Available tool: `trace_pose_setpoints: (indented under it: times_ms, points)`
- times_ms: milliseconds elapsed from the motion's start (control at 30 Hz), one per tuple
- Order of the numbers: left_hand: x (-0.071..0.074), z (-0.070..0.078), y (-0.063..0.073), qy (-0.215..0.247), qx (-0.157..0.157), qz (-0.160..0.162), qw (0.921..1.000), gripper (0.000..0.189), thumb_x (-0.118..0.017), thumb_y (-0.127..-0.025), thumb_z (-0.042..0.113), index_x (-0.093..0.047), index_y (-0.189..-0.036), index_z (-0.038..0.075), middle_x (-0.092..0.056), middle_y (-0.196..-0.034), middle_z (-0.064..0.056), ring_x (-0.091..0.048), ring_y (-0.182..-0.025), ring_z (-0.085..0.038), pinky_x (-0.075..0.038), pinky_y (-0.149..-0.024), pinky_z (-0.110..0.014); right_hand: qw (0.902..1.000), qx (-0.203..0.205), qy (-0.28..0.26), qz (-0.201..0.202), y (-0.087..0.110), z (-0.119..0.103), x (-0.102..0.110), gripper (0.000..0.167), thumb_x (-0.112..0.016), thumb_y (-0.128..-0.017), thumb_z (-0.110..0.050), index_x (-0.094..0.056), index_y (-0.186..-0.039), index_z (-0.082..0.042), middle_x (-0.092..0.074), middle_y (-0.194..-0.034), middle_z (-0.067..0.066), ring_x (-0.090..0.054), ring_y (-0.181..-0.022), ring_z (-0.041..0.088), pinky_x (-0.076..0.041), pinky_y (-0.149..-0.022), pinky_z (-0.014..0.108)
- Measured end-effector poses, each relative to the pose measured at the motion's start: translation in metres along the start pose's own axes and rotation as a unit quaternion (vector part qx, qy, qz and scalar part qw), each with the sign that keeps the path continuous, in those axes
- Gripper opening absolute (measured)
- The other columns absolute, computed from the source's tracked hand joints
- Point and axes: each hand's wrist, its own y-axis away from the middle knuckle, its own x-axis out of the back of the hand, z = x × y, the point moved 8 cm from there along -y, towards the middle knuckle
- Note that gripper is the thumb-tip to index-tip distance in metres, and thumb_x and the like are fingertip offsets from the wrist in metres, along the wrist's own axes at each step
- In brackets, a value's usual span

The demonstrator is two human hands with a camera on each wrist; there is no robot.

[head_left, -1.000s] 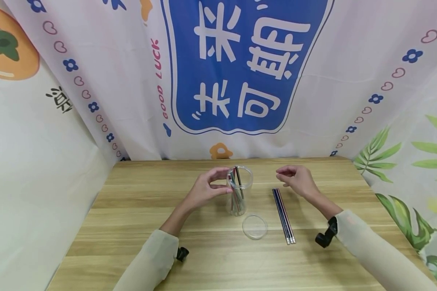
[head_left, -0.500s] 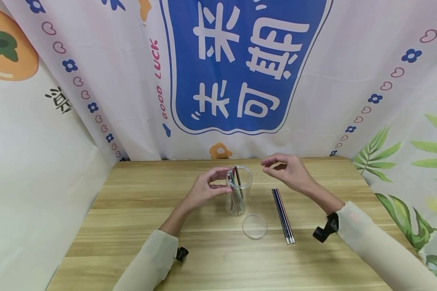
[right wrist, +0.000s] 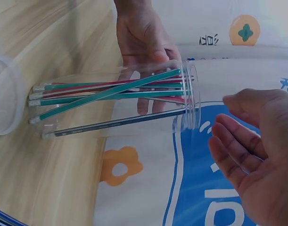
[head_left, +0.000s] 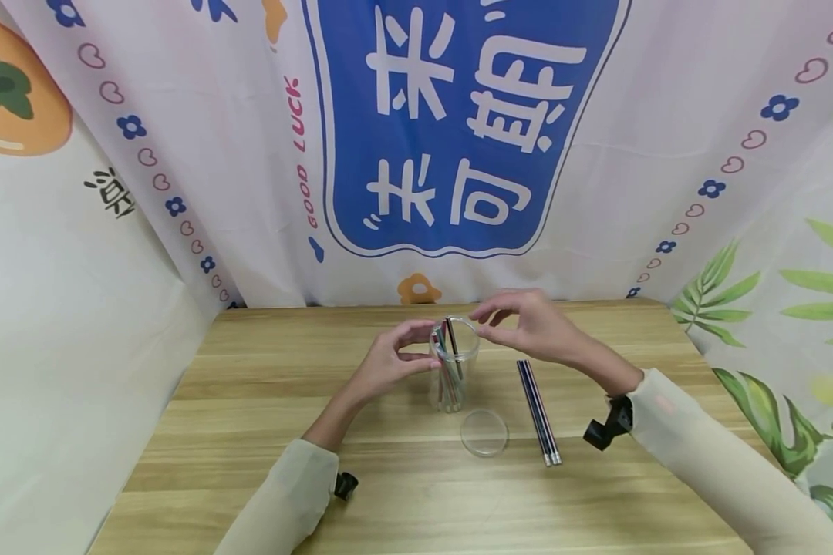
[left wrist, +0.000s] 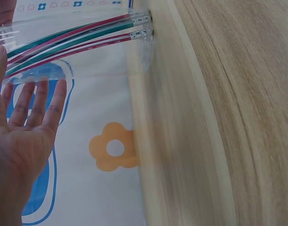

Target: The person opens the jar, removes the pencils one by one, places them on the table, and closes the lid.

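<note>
A clear plastic jar (head_left: 467, 355) stands upright on the table, holding several green, red and dark pencils (right wrist: 111, 96) with their eraser ends down. My left hand (head_left: 392, 358) holds the jar's left side near the top, thumb in front and fingers behind. To the right of the rim is my right hand (head_left: 531, 327), its fingers loosely bent and nothing between them. In the right wrist view a small gap separates its fingertips from the jar's mouth. On the table, right of the jar, several dark and red pencils (head_left: 538, 412) lie side by side.
A round clear lid (head_left: 484, 432) lies flat on the wooden table (head_left: 416, 493), between the jar and the loose pencils. Printed cloth (head_left: 361, 281) hangs behind the table's back edge and along both sides.
My right hand has moved left, from above the loose pencils to beside the jar's rim. My left hand and the jar have stayed in place.
</note>
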Motion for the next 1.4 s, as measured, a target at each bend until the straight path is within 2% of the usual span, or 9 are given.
trace_pose_setpoints:
  times_ms: [167,400,567,700,1000,1400]
  points:
    - [0.0,0.0,0.0,0.001,-0.005,-0.006,1.0,0.06,-0.085,-0.087,-0.001,-0.061,-0.142,0.007,-0.068,-0.139,-0.016,-0.067,-0.126,-0.035,-0.063,-0.1,-0.042,0.9982,0.039,0.02,-0.041,-0.011,-0.006,-0.011,0.02,-0.081,-0.092,-0.006,-0.08,-0.111,-0.007,-0.08,-0.11,0.005,-0.075,-0.102,0.019,-0.066,-0.084,0.035]
    - [-0.001,0.002,0.001,0.006,-0.007,-0.012,0.9999,0.06,-0.085,-0.088,0.0,-0.061,-0.143,0.008,-0.068,-0.139,-0.014,-0.067,-0.126,-0.033,-0.063,-0.101,-0.041,0.9937,0.06,0.007,-0.094,-0.024,-0.011,-0.025,0.017,-0.079,-0.092,-0.002,-0.081,-0.108,-0.003,-0.08,-0.106,0.007,-0.074,-0.09,0.013,-0.067,-0.08,0.032]
    - [-0.001,0.002,0.0,0.017,-0.012,-0.016,0.9997,0.06,-0.083,-0.089,-0.001,-0.06,-0.144,0.007,-0.068,-0.139,-0.015,-0.066,-0.128,-0.032,-0.063,-0.101,-0.04,0.9899,0.074,0.007,-0.121,-0.032,-0.016,-0.033,0.016,-0.079,-0.091,0.0,-0.081,-0.106,-0.003,-0.08,-0.103,0.008,-0.073,-0.089,0.016,-0.066,-0.078,0.029]
    - [0.0,0.001,0.001,0.015,-0.01,-0.015,0.9997,0.06,-0.083,-0.089,-0.001,-0.059,-0.144,0.006,-0.068,-0.139,-0.016,-0.066,-0.128,-0.033,-0.063,-0.1,-0.041,0.9881,0.072,0.012,-0.135,-0.035,-0.016,-0.039,0.016,-0.081,-0.09,0.001,-0.081,-0.106,-0.004,-0.08,-0.103,0.006,-0.074,-0.089,0.015,-0.066,-0.076,0.028]
    - [0.0,0.0,0.001,0.0,-0.004,-0.012,0.9999,0.06,-0.084,-0.089,0.001,-0.06,-0.143,0.007,-0.069,-0.137,-0.015,-0.067,-0.127,-0.032,-0.062,-0.101,-0.042,0.985,0.049,0.016,-0.165,-0.04,-0.015,-0.05,0.011,-0.081,-0.091,-0.004,-0.083,-0.1,-0.009,-0.08,-0.098,-0.001,-0.069,-0.08,0.005,-0.066,-0.071,0.031]
    - [0.0,0.0,0.001,0.004,-0.005,-0.013,0.9999,0.057,-0.083,-0.091,0.001,-0.061,-0.142,0.009,-0.07,-0.136,-0.012,-0.068,-0.125,-0.029,-0.063,-0.1,-0.041,0.9842,0.029,0.028,-0.172,-0.044,-0.012,-0.057,0.008,-0.083,-0.091,-0.007,-0.084,-0.098,-0.01,-0.08,-0.094,-0.005,-0.069,-0.079,0.003,-0.063,-0.07,0.02]
